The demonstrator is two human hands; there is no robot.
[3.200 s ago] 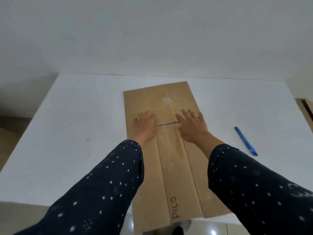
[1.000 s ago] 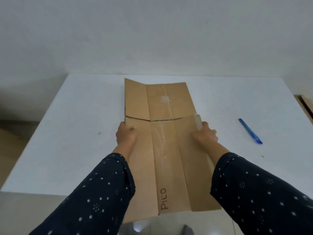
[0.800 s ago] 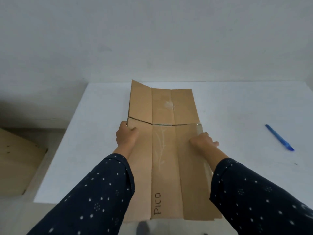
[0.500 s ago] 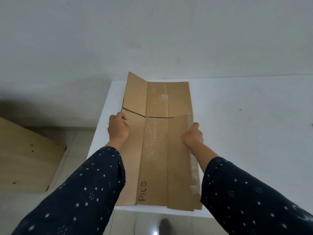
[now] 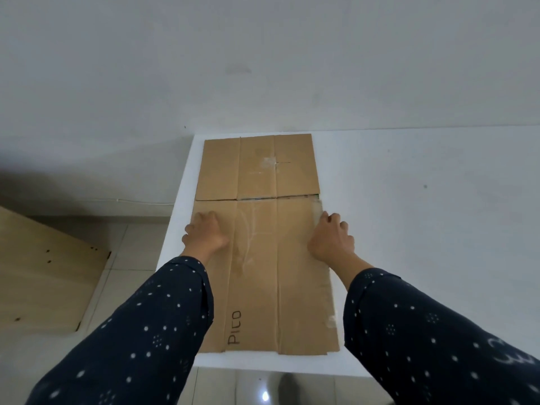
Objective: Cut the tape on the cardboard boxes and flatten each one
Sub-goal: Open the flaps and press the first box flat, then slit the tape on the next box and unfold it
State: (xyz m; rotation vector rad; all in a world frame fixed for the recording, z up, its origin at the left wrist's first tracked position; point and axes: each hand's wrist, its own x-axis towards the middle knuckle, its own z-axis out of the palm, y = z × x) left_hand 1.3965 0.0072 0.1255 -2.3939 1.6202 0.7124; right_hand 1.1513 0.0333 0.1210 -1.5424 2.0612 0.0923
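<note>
A flattened brown cardboard box (image 5: pixel 257 171) lies lengthwise on the white table (image 5: pixel 423 229), close to the table's left edge. "PICO" is written near its front end, and a slit crosses it about halfway up. My left hand (image 5: pixel 204 235) sits on the box's left edge with fingers curled around it. At the right edge my right hand (image 5: pixel 331 241) has its fingers curled on the cardboard. Both arms wear dark dotted sleeves. A strip of clear tape clings along the right edge.
A light wooden board (image 5: pixel 43 273) lies on the tiled floor (image 5: pixel 131 244) left of the table. A plain white wall stands right behind the table. The table's front edge runs just under the box's front end.
Both hands went from pressing the box's middle to gripping its side edges, then carried it left. It now lies flat by the table's left edge. The blue pen has left the view.
</note>
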